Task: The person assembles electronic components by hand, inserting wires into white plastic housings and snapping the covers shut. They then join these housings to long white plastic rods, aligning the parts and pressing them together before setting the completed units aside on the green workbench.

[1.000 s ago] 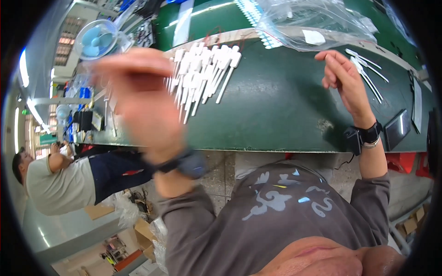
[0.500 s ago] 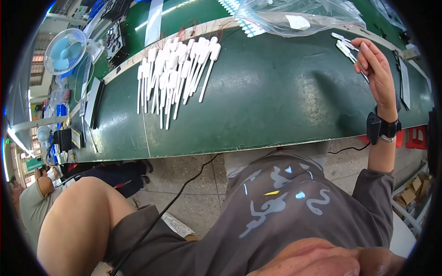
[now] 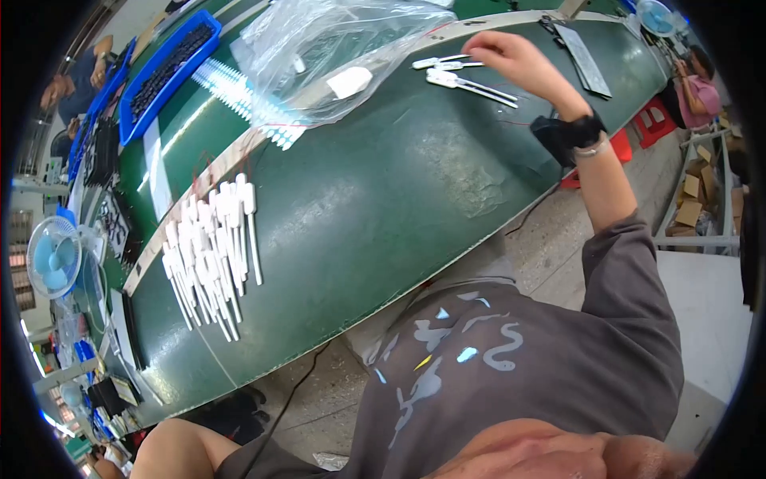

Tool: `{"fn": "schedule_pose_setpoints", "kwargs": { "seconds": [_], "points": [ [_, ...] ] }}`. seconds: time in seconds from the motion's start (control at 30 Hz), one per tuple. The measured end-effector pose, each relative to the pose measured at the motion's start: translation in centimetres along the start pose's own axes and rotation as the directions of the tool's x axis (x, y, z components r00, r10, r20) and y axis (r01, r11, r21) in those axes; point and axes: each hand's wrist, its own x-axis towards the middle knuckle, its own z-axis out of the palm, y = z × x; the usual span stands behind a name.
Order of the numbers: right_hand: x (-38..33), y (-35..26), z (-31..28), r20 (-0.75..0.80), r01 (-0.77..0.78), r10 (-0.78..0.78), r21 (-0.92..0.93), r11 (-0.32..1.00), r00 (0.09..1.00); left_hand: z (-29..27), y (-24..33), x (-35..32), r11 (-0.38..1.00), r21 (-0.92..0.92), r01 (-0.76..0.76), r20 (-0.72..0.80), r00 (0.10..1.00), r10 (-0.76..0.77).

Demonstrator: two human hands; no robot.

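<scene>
My right hand (image 3: 519,60) reaches across the green table (image 3: 383,184), fingers curled down over a few white long-handled plastic pieces (image 3: 459,76) lying near the far edge. Its fingertips sit at the ends of those pieces; whether they grip one is unclear. A black band with a small device (image 3: 570,132) is on that wrist. A larger spread of the same white pieces (image 3: 211,255) lies at the left of the table. Only my left upper arm (image 3: 183,447) shows at the bottom edge; the hand is out of view.
A crumpled clear plastic bag (image 3: 335,48) lies beyond the table's middle. A blue tray of dark parts (image 3: 167,68) stands far left, a small fan (image 3: 54,257) at the left edge. Dark flat plates (image 3: 582,48) lie past my hand. Other people (image 3: 702,72) sit nearby.
The view has swung and tilted, so the table now runs diagonally. My right hand has stayed at the small group of white pieces. My left arm has dropped low and out of sight.
</scene>
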Motion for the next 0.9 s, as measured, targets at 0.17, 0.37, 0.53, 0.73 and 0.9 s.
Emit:
{"fn": "schedule_pose_setpoints", "kwargs": {
  "seconds": [0.17,0.37,0.53,0.73,0.9],
  "points": [
    [1.3,-3.1,0.8,0.099,-0.192,0.203,-0.108,0.975,0.974,37.4,-11.1,11.8,0.995,0.020,0.103,-0.103,0.990,-0.100],
    [2.8,1.5,2.7,0.007,0.082,-0.085,-0.359,0.930,0.996,55.6,-21.2,10.7,0.987,0.048,0.155,-0.129,0.981,-0.148],
    [4.0,2.7,4.4,0.037,0.121,-0.117,-0.454,0.883,0.992,57.9,-26.6,6.6,0.929,0.147,0.339,-0.120,0.939,-0.324],
    [3.9,1.8,3.4,0.142,0.089,-0.024,-0.475,0.875,0.990,57.8,-29.8,4.2,0.883,0.144,0.447,-0.078,0.894,-0.441],
    [3.0,1.3,3.0,0.086,0.108,-0.074,-0.527,0.843,0.994,57.6,-30.6,3.8,0.860,0.126,0.495,-0.064,0.869,-0.491]
  ]
}}
